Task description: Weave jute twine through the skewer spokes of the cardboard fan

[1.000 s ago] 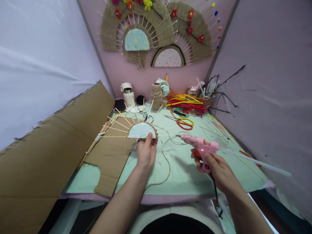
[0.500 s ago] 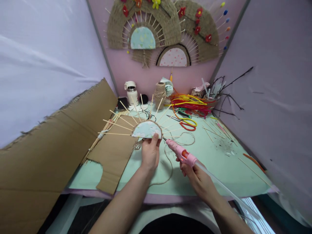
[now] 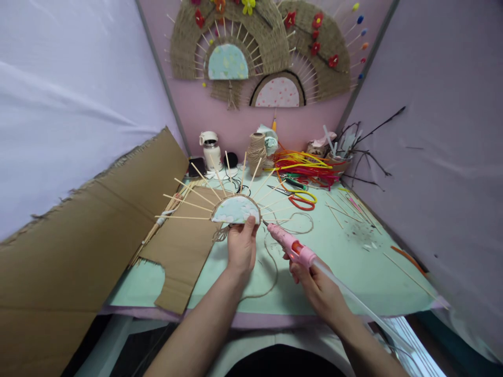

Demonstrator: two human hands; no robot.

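My left hand [image 3: 242, 245] grips a half-round fan base [image 3: 231, 209] by its lower right edge, thumb on the front. Pale blue and white cloth covers the base, twine runs along its curved rim, and thin wooden sticks [image 3: 191, 198] fan outward from it. In my right hand [image 3: 310, 277] is a pink hot glue gun [image 3: 291, 245] with a long clear glue stick [image 3: 353, 296] running out of its back. Its nozzle tip is at the right corner of the base; whether they touch I cannot tell. Loose twine [image 3: 275, 272] trails on the table below.
Cardboard sheets [image 3: 188, 225] lie at the left. Scissors [image 3: 301, 199], a twine spool [image 3: 257, 154], a white flask [image 3: 212, 152] and red and yellow pipe cleaners [image 3: 306, 166] stand or lie behind. Loose sticks [image 3: 357, 209] and a pot with twigs [image 3: 340, 159] are at the right.
Both hands, the fan base and the glue gun keep almost the same position. The whole view has shifted very slightly.
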